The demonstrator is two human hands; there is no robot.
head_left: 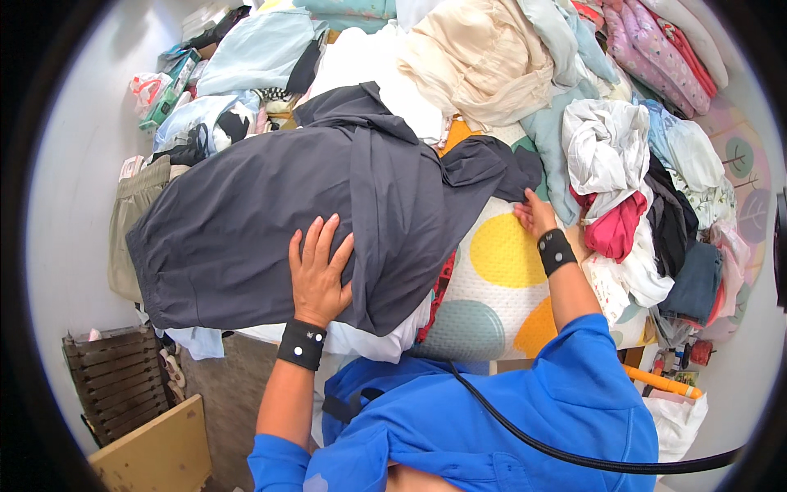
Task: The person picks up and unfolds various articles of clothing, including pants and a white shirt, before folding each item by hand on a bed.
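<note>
Two hands spreading a dark grey garment over a spotted mat

Left hand [318, 275] lies flat, fingers wide, on the dark grey garment [246, 221]; right hand [537, 215] pinches its edge, fingers narrow, on the spotted mat [500, 279]; heaped clothes [623, 148] lie beyond the fingertips.

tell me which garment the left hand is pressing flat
The large dark grey garment, spread out under the flat left hand. The other clothes lie crumpled in piles beyond it, untouched by that hand.

left hand [318, 275] flat on dark grey garment [246, 213] | right hand [534, 215] at its sleeve edge
</note>
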